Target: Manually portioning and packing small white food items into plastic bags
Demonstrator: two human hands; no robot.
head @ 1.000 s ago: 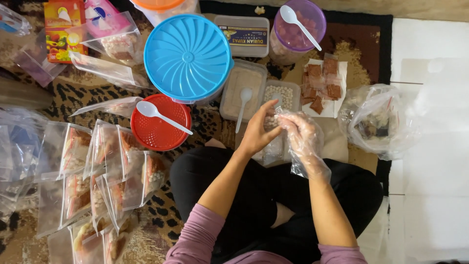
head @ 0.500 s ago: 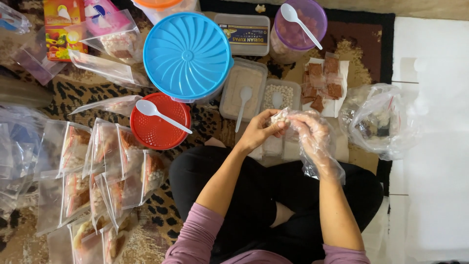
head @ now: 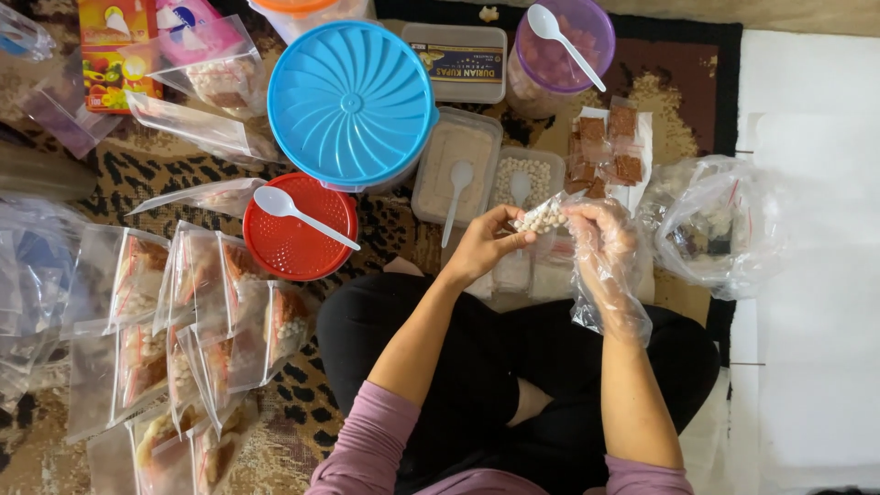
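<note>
1. Nearest the camera, the person sat cross-legged on the floor in black trousers (head: 513,367) and mauve sleeves, forearms reaching away from the body.

2. The left hand (head: 486,243), bare, had closed its fingertips on one end of a small clear bag of pale round beads (head: 541,217). A second before, this hand was open and the bag hung loosely between the hands; it had since come in to pinch, so the packet now looked gathered tight, as if being closed off.

3. The right hand (head: 600,240), inside a loose transparent plastic glove, gripped the other end of the same bag with curled fingers. It had shifted leftward toward its partner, and both hands held the bag just above the near edge of the containers.

4. To the near left, a spread of filled zip bags (head: 197,321) lay overlapping on the leopard-print mat (head: 302,394).

5. Just beyond the hands sat a rectangular tub of white beads with a spoon (head: 522,179) and, to its left, a tub of pale powder with a spoon (head: 454,170).

6. Farther left, a red lid carrying a white spoon (head: 298,225) rested near a large blue ribbed lid (head: 353,101).

7. On the right lay a crumpled clear plastic bag (head: 715,225); beyond, brown squares (head: 605,151) and a purple jar with a spoon (head: 559,46).
</note>
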